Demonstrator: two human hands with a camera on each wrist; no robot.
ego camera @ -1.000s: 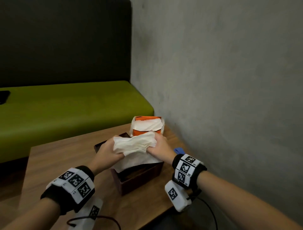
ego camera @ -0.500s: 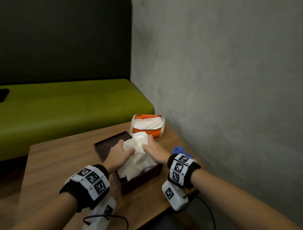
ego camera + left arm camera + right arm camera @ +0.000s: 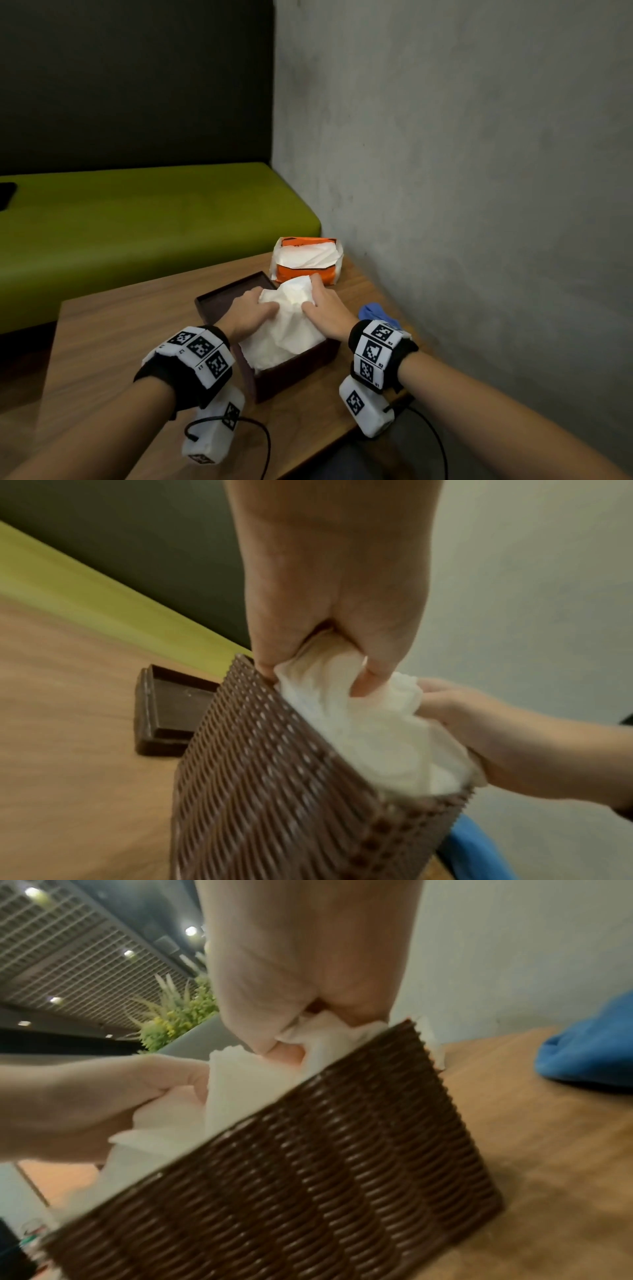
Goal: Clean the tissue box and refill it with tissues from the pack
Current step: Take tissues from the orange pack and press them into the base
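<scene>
A brown woven tissue box (image 3: 291, 373) stands open on the wooden table (image 3: 113, 335), stuffed with a crumpled wad of white tissues (image 3: 284, 329). My left hand (image 3: 250, 313) grips the wad's left side, thumb and fingers curled into it (image 3: 342, 669). My right hand (image 3: 320, 306) grips its right side at the box's far corner (image 3: 291, 1039). The tissues bulge above the box rim. The box's dark lid (image 3: 226, 296) lies upside down just behind. The orange tissue pack (image 3: 306, 258), torn open with white tissues showing, sits beyond the box.
A blue cloth (image 3: 376, 313) lies on the table right of the box, close to the grey wall (image 3: 445, 171). A green bench (image 3: 137, 219) runs behind the table. Cables from my wrist units trail over the near table edge.
Both hands have lowered the tissue wad from above the box down into it, and the tissues have been pressed and crumpled further in. The pack has stayed put.
</scene>
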